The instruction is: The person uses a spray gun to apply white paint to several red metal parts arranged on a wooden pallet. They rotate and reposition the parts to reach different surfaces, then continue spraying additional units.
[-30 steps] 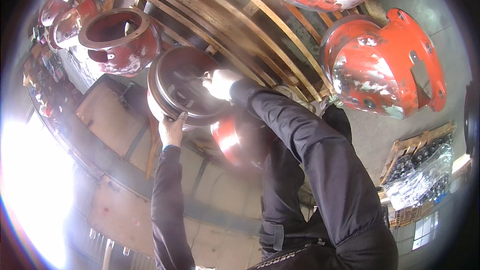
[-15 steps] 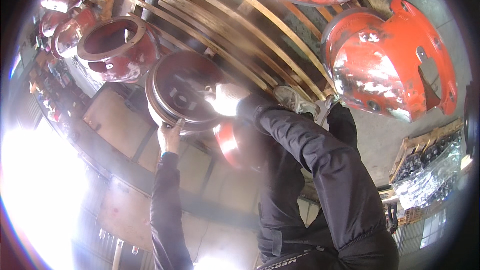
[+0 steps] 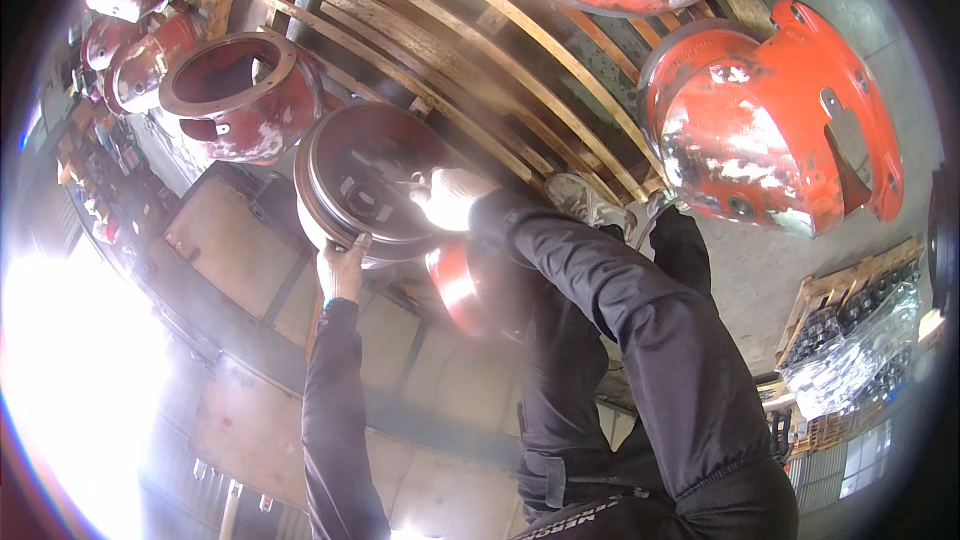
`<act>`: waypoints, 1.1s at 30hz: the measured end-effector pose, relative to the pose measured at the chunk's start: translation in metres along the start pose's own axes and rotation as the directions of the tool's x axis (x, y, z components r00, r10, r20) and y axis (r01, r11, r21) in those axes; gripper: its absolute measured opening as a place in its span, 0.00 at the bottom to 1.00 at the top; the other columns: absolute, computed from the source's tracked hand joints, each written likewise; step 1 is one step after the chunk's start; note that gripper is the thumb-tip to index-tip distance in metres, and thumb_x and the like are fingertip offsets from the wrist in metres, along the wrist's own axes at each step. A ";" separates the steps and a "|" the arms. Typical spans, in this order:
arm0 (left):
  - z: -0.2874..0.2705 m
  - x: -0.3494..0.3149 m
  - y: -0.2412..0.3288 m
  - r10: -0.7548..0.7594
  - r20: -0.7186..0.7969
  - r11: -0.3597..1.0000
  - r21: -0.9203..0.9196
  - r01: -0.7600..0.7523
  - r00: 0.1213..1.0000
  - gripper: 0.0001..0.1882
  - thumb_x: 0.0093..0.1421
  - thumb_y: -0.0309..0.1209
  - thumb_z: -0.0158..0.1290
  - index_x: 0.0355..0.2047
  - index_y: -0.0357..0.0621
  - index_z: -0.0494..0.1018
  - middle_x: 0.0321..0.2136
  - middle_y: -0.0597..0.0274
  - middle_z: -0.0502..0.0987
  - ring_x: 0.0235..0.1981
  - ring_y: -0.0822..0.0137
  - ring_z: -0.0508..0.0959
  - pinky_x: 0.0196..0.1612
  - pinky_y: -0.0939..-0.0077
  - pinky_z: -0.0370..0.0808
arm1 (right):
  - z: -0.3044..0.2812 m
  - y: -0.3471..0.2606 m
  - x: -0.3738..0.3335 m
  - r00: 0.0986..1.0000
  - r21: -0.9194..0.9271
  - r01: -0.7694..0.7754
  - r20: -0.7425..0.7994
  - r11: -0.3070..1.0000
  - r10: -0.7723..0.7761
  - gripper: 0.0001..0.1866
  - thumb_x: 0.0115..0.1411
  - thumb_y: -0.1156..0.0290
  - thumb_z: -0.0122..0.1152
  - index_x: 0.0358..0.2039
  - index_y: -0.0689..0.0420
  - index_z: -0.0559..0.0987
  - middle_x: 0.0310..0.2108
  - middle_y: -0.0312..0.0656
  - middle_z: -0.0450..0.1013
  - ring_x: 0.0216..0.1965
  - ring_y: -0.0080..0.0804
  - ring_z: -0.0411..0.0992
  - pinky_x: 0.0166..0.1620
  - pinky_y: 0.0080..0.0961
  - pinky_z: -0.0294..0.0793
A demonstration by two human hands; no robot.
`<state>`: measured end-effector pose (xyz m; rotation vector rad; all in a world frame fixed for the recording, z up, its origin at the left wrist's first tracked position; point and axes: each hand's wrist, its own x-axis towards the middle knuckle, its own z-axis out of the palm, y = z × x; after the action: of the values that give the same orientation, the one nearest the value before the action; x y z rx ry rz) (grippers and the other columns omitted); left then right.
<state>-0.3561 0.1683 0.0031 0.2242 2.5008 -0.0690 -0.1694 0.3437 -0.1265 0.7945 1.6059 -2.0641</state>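
Gripping with the left hand (image 3: 341,265) the edge of a round, hollow, dark red metal part with a glossy stepped rim (image 3: 370,152), at that part's seven o'clock, with the thumb over the rim. Located just off the middle of the view, toward ten o'clock, with the open face turned up to the camera. Reaching across that face with the right hand (image 3: 450,197), from about three o'clock of the part, with fingers curled toward its middle; too washed out by glare to tell whether holding anything or touching the inside. Seen close by, at about five o'clock of the part, a glossy bright red curved metal piece (image 3: 462,285); impossible to tell whether joined.

Spread at twelve o'clock, a slatted brown wooden pallet (image 3: 440,28). Resting at two o'clock, an orange-red metal housing with worn whitish patches (image 3: 735,135). Further out at ten o'clock, a dark red metal drum with a flat ring flange (image 3: 250,130). Between three and four o'clock, a wooden crate of small dark parts (image 3: 812,315), partly under clear plastic film (image 3: 850,365).
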 end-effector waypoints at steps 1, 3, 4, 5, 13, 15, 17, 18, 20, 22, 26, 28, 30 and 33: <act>-0.001 -0.001 0.001 0.021 0.000 1.000 0.021 -0.021 1.000 0.23 0.60 0.35 0.68 0.46 0.25 0.78 0.38 0.47 0.85 0.33 0.62 0.85 0.38 0.66 0.81 | -0.001 0.000 0.000 1.000 -0.004 0.028 0.004 1.000 -0.028 0.25 0.73 0.50 0.48 0.46 0.59 0.83 0.39 0.58 0.82 0.39 0.55 0.80 0.46 0.48 0.77; -0.002 -0.002 0.003 0.071 -0.002 0.996 0.062 -0.070 0.997 0.23 0.60 0.35 0.69 0.47 0.25 0.78 0.39 0.47 0.85 0.34 0.62 0.85 0.39 0.66 0.82 | -0.002 -0.002 0.000 0.999 0.044 0.026 0.019 0.999 -0.027 0.25 0.74 0.51 0.48 0.46 0.60 0.83 0.40 0.58 0.82 0.41 0.55 0.80 0.47 0.48 0.76; -0.003 -0.003 0.003 0.057 -0.004 0.996 0.066 -0.056 0.998 0.23 0.60 0.34 0.68 0.46 0.25 0.79 0.38 0.47 0.85 0.34 0.62 0.85 0.40 0.66 0.82 | -0.002 -0.003 0.000 0.999 0.069 0.025 0.026 0.997 -0.027 0.25 0.74 0.51 0.48 0.46 0.60 0.83 0.41 0.58 0.82 0.41 0.55 0.80 0.48 0.48 0.76; -0.002 -0.003 0.003 0.073 -0.011 0.996 0.059 -0.072 0.997 0.22 0.61 0.33 0.68 0.46 0.25 0.79 0.38 0.47 0.86 0.34 0.62 0.85 0.40 0.67 0.82 | -0.002 -0.005 0.000 1.000 0.048 0.019 0.018 0.999 -0.020 0.25 0.74 0.50 0.48 0.46 0.60 0.83 0.42 0.58 0.82 0.42 0.55 0.80 0.48 0.48 0.76; -0.003 0.001 0.002 -0.059 0.053 0.998 -0.006 0.060 0.997 0.27 0.58 0.41 0.68 0.48 0.27 0.80 0.40 0.45 0.86 0.42 0.59 0.85 0.50 0.65 0.78 | -0.006 0.020 -0.021 1.000 0.030 -0.008 -0.014 1.000 0.008 0.30 0.74 0.47 0.48 0.45 0.67 0.82 0.37 0.62 0.82 0.41 0.59 0.82 0.46 0.51 0.78; -0.004 -0.002 0.005 0.029 0.043 0.999 0.029 -0.031 0.999 0.27 0.58 0.40 0.69 0.48 0.26 0.80 0.41 0.45 0.86 0.43 0.60 0.85 0.51 0.66 0.77 | -0.006 0.027 -0.026 0.998 0.037 -0.041 0.046 0.998 0.039 0.32 0.74 0.45 0.47 0.45 0.67 0.82 0.40 0.62 0.81 0.43 0.58 0.81 0.49 0.48 0.78; -0.005 -0.004 0.008 0.050 0.020 0.996 0.079 -0.051 0.999 0.27 0.58 0.39 0.69 0.48 0.26 0.79 0.41 0.46 0.86 0.43 0.61 0.84 0.51 0.67 0.77 | -0.003 0.030 -0.029 0.999 0.077 -0.023 0.046 0.997 0.020 0.34 0.74 0.44 0.46 0.48 0.69 0.80 0.40 0.64 0.81 0.44 0.59 0.81 0.50 0.49 0.78; -0.005 -0.005 0.009 0.043 0.034 0.998 0.037 -0.044 0.998 0.28 0.58 0.39 0.69 0.49 0.26 0.79 0.42 0.45 0.86 0.43 0.61 0.84 0.51 0.67 0.77 | 0.000 0.030 -0.030 0.999 0.049 -0.011 0.033 0.999 0.010 0.34 0.75 0.45 0.46 0.49 0.69 0.79 0.40 0.64 0.81 0.44 0.59 0.81 0.50 0.49 0.78; -0.005 -0.005 0.011 0.009 0.054 1.000 -0.003 -0.009 0.999 0.28 0.58 0.39 0.69 0.48 0.26 0.79 0.42 0.45 0.86 0.43 0.61 0.84 0.51 0.67 0.77 | 0.005 0.029 -0.032 0.999 0.082 0.002 0.041 0.997 -0.006 0.34 0.75 0.45 0.45 0.48 0.70 0.79 0.41 0.65 0.81 0.43 0.61 0.81 0.50 0.50 0.78; -0.005 -0.004 0.012 0.013 0.063 1.000 -0.024 -0.012 0.998 0.28 0.58 0.39 0.69 0.49 0.26 0.79 0.41 0.45 0.86 0.43 0.61 0.85 0.51 0.67 0.77 | 0.008 0.029 -0.031 0.999 0.053 0.046 0.018 0.998 -0.047 0.34 0.75 0.45 0.44 0.48 0.70 0.79 0.41 0.66 0.80 0.42 0.61 0.81 0.50 0.50 0.78; -0.007 -0.005 0.013 0.040 0.057 0.999 0.034 -0.042 0.998 0.28 0.58 0.39 0.69 0.50 0.26 0.79 0.41 0.46 0.86 0.43 0.62 0.85 0.51 0.66 0.78 | 0.011 0.031 -0.026 0.993 -0.023 0.094 0.075 0.995 -0.092 0.34 0.76 0.45 0.44 0.47 0.71 0.79 0.41 0.67 0.80 0.42 0.61 0.81 0.49 0.51 0.78; -0.007 -0.005 0.012 0.039 0.056 0.998 0.046 -0.042 0.998 0.28 0.58 0.39 0.69 0.50 0.26 0.80 0.41 0.46 0.87 0.43 0.62 0.85 0.50 0.66 0.78 | 0.013 0.031 -0.024 0.991 -0.064 0.126 0.053 0.990 -0.123 0.33 0.76 0.46 0.44 0.47 0.70 0.79 0.41 0.67 0.80 0.42 0.61 0.81 0.49 0.51 0.78; -0.007 -0.004 0.011 0.029 0.060 0.999 0.027 -0.030 0.998 0.28 0.58 0.40 0.69 0.50 0.27 0.80 0.42 0.46 0.87 0.43 0.61 0.85 0.50 0.66 0.78 | 0.015 0.032 -0.023 0.991 -0.061 0.128 0.037 0.990 -0.126 0.32 0.76 0.46 0.44 0.48 0.68 0.80 0.41 0.66 0.80 0.41 0.61 0.81 0.49 0.51 0.78; -0.005 -0.002 0.008 0.010 0.051 1.000 0.007 -0.011 0.999 0.28 0.58 0.40 0.70 0.49 0.27 0.80 0.41 0.46 0.87 0.43 0.61 0.85 0.50 0.66 0.78 | 0.017 0.032 -0.024 0.993 -0.030 0.115 0.013 0.993 -0.115 0.32 0.75 0.46 0.45 0.48 0.67 0.81 0.39 0.65 0.81 0.40 0.61 0.81 0.47 0.50 0.79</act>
<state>-0.3561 0.1768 0.0084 0.2356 2.4486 -0.0783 -0.1348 0.3184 -0.1313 0.6935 1.7099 -2.1125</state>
